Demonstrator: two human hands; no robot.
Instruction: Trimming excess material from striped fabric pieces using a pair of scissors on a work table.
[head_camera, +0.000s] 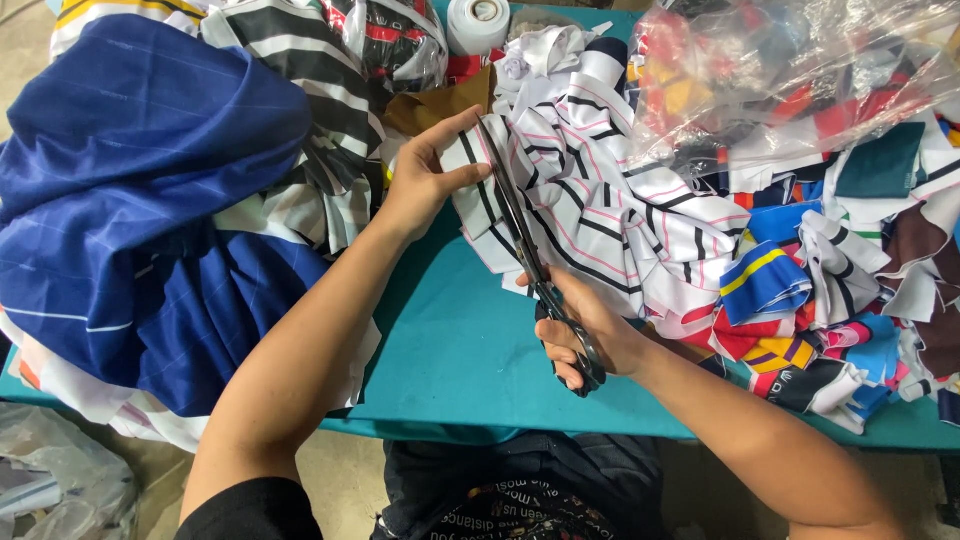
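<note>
across the teal table (470, 370), a big heap of dark blue cloth (140, 200) with thin pale lines is lying at the left, spilling over white and striped pieces beneath it. at the upper right a clear plastic bag (790, 70), crumpled and shiny, is sitting on top of a spread of mixed scraps (830, 300) in red, blue, yellow, maroon and white. near the top edge, a smaller clear bag (395, 40) of red and black cloth is resting beside a white roll (477, 22) standing on end. another wrinkled clear bag (55, 485) is lying on the floor at the lower left.

in the middle, a white piece of fabric (590, 215) with black and pink stripes is lying bunched on the table, its near edge stretched flat. the left hand (425, 180) is pinching that edge, thumb on top and fingers closed on the cloth. the right hand (585, 335) is gripping the dark handles of long scissors (530, 260), fingers through the loops and wrapped tight. the blades are lying along the striped fabric, pointing up toward the left thumb; whether they are parted, i cannot tell.
</note>
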